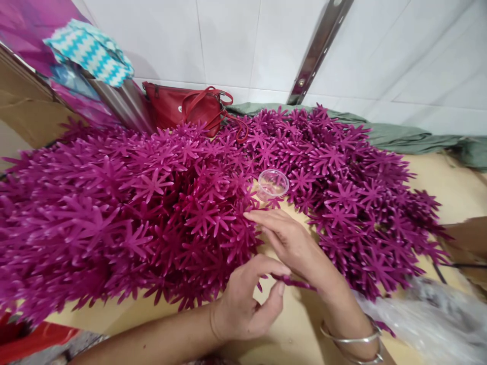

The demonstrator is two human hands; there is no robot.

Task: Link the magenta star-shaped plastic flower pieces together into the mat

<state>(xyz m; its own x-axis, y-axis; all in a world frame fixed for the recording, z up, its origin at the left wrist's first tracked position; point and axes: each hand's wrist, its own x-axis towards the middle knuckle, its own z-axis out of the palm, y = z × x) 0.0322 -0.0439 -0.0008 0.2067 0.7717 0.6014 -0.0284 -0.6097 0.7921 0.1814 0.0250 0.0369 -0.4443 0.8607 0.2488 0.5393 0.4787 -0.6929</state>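
Note:
A big heap of magenta plastic flower pieces [125, 213] covers most of the tan table [449, 187]. My left hand [245, 301] is curled near the front edge, its index finger and thumb pinched on one magenta flower piece [294, 282]. My right hand [291, 241], with metal bangles [352, 340] on the wrist, reaches over it. Its fingers are stretched out and the tips touch the edge of the heap. A small clear plastic cup [273, 183] sits among the flowers just beyond the right fingertips.
A red handbag [182, 106] lies behind the heap against the white tiled wall, with a slanted metal bar [319, 45] and green cloth [399, 134] beside it. A crumpled clear plastic bag [429, 314] is at the lower right. Cardboard and a teal zigzag cloth [89, 50] stand at the left.

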